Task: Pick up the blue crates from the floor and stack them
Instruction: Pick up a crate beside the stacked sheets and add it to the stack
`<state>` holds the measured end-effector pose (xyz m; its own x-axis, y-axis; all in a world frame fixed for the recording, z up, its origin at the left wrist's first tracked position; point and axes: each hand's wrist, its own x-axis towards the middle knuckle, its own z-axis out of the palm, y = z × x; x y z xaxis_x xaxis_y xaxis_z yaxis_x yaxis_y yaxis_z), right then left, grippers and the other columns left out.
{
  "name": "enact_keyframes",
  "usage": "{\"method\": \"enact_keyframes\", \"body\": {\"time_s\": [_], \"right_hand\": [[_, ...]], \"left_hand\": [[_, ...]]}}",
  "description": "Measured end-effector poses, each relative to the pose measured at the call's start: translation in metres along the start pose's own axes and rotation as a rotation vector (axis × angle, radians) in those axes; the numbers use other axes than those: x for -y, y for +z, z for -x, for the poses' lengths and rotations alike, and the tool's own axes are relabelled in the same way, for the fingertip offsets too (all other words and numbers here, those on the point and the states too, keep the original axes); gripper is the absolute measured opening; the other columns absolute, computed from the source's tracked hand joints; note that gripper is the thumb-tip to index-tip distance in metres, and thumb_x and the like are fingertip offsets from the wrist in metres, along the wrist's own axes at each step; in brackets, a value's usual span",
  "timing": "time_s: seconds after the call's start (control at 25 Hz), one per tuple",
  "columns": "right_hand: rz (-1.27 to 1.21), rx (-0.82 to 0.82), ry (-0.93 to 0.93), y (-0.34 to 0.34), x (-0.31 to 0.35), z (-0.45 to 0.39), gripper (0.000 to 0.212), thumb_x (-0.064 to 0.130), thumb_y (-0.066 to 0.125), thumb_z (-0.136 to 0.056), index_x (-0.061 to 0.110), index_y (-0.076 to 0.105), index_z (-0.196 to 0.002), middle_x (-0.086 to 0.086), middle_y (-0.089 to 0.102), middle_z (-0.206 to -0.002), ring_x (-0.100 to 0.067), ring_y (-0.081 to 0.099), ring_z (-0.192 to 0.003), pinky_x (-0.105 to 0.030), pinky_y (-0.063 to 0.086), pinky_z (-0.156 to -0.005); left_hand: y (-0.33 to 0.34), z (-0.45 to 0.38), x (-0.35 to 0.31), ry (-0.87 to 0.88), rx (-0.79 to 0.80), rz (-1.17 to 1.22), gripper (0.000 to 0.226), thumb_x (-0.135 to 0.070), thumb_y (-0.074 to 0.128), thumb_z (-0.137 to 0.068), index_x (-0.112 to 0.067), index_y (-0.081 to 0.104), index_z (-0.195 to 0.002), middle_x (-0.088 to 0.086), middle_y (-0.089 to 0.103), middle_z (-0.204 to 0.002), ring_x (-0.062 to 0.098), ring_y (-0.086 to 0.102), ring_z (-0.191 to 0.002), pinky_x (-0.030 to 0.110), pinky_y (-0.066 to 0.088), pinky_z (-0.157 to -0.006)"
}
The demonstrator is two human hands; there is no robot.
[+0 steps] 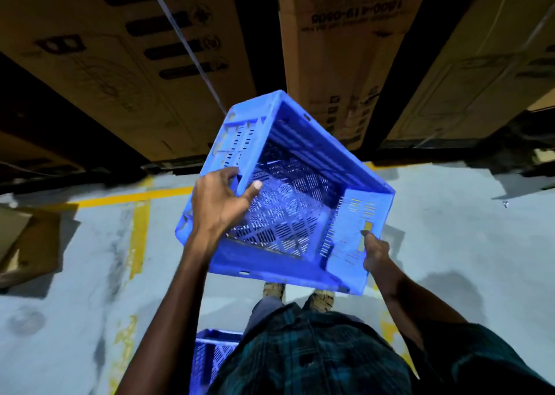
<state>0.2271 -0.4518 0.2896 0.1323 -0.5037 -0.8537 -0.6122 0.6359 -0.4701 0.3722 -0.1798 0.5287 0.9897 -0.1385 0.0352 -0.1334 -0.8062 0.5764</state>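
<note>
Fingers [232, 181] of both hands grasp the tilted blue crate [288, 202]; carton [345, 49] print unreadable.

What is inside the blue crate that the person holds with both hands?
The blue crate looks empty: only its perforated bottom and slotted walls show. The left hand grips one rim, its thumb inside, covering a small part; the right hand holds the end handle slot.

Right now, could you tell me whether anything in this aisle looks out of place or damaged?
A flattened cardboard sheet lies loose on the floor at the left edge. The crate in both hands looks intact, just tilted.
</note>
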Motion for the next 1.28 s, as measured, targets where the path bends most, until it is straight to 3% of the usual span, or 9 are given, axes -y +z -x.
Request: {"method": "enact_keyframes", "body": {"time_s": [0.12, 0.28, 0.44, 0.6, 0.72, 0.84, 0.96, 1.08, 1.28], "right_hand": [[-0.083, -0.062, -0.037, 0.011, 0.009, -0.007, 0.039, 0.027, 0.075, -0.072, 0.007, 0.069, -0.105, -0.006, 0.06, -0.082, -0.023, 0.054, -0.059, -0.038, 0.05, -0.068], [-0.082, -0.071, -0.049, 0.034, 0.019, 0.012, 0.029, 0.03, 0.074, -0.07, 0.011, 0.06, -0.087, -0.006, 0.061, -0.086, -0.026, 0.061, -0.069, -0.034, 0.05, -0.06], [-0.065, -0.099, -0.058, 0.069, 0.029, 0.015, 0.024, 0.017, 0.069, -0.075, 0.002, 0.061, -0.091, -0.007, 0.048, -0.069, -0.023, 0.045, -0.058, -0.032, 0.04, -0.055], [0.034, -0.142, -0.08, 0.115, 0.052, 0.023, 0.018, 0.019, 0.065, -0.075, 0.003, 0.057, -0.077, -0.008, 0.043, -0.059, -0.022, 0.039, -0.046, -0.025, 0.033, -0.044], [0.111, -0.107, -0.275, 0.142, 0.058, 0.023, 0.009, 0.019, 0.058, -0.077, 0.01, 0.058, -0.079, -0.012, 0.046, -0.059, -0.017, 0.042, -0.037, -0.018, 0.027, -0.036], [0.152, -0.108, -0.227, 0.159, 0.068, 0.011, 0.01, 0.024, 0.063, -0.075, 0.015, 0.062, -0.076, -0.01, 0.054, -0.066, -0.024, 0.05, -0.057, -0.024, 0.042, -0.053], [0.08, -0.172, -0.109, 0.184, 0.099, -0.025, 0.017, 0.022, 0.067, -0.064, 0.008, 0.057, -0.065, -0.008, 0.049, -0.062, -0.024, 0.045, -0.051, -0.033, 0.039, -0.055], [0.092, -0.151, -0.12, 0.203, 0.123, -0.083, 0.017, 0.02, 0.068, -0.065, 0.008, 0.055, -0.062, -0.007, 0.044, -0.059, -0.021, 0.039, -0.052, -0.034, 0.036, -0.058], [0.13, -0.132, -0.075, 0.221, 0.123, -0.179, 0.021, 0.026, 0.071, -0.057, 0.009, 0.059, -0.062, -0.004, 0.048, -0.058, -0.021, 0.042, -0.053, -0.034, 0.036, -0.055]], "left_hand": [[0.003, -0.02, 0.062, -0.09, 0.016, 0.145, 0.056, -0.062, 0.07, -0.068, -0.01, 0.071, -0.089, 0.011, 0.064, -0.065, 0.027, 0.073, -0.06, 0.041, 0.055, -0.054], [0.008, -0.032, 0.136, -0.257, 0.039, 0.288, 0.042, -0.051, 0.074, -0.071, -0.011, 0.072, -0.085, 0.012, 0.073, -0.068, 0.022, 0.072, -0.052, 0.037, 0.058, -0.053], [0.009, -0.062, 0.208, -0.356, 0.097, 0.348, 0.017, -0.034, 0.079, -0.078, -0.019, 0.07, -0.074, 0.01, 0.071, -0.061, 0.015, 0.068, -0.046, 0.044, 0.06, -0.052], [0.012, -0.096, 0.267, -0.417, 0.211, 0.305, 0.016, -0.02, 0.074, -0.086, -0.01, 0.071, -0.074, -0.01, 0.064, -0.048, -0.002, 0.061, -0.043, 0.022, 0.055, -0.053], [0.031, -0.11, 0.3, -0.552, 0.216, 0.299, 0.012, -0.021, 0.072, -0.087, -0.01, 0.067, -0.084, 0.009, 0.07, -0.072, 0.018, 0.064, -0.068, 0.03, 0.049, -0.065], [0.065, -0.127, 0.314, -0.73, 0.247, 0.36, 0.024, -0.018, 0.073, -0.085, -0.003, 0.066, -0.101, 0.017, 0.07, -0.091, 0.021, 0.059, -0.073, 0.029, 0.042, -0.066], [0.105, -0.162, 0.317, -0.769, 0.256, 0.39, 0.029, -0.019, 0.073, -0.083, -0.002, 0.064, -0.105, 0.017, 0.071, -0.093, 0.021, 0.06, -0.067, 0.028, 0.046, -0.06], [0.154, -0.202, 0.314, -0.788, 0.255, 0.41, 0.026, -0.017, 0.068, -0.087, -0.003, 0.058, -0.106, 0.011, 0.066, -0.09, 0.025, 0.061, -0.076, 0.035, 0.05, -0.068], [0.234, -0.23, 0.349, -0.827, 0.31, 0.404, 0.022, -0.013, 0.068, -0.088, -0.002, 0.055, -0.102, 0.026, 0.064, -0.093, 0.03, 0.062, -0.079, 0.044, 0.052, -0.07]]}}
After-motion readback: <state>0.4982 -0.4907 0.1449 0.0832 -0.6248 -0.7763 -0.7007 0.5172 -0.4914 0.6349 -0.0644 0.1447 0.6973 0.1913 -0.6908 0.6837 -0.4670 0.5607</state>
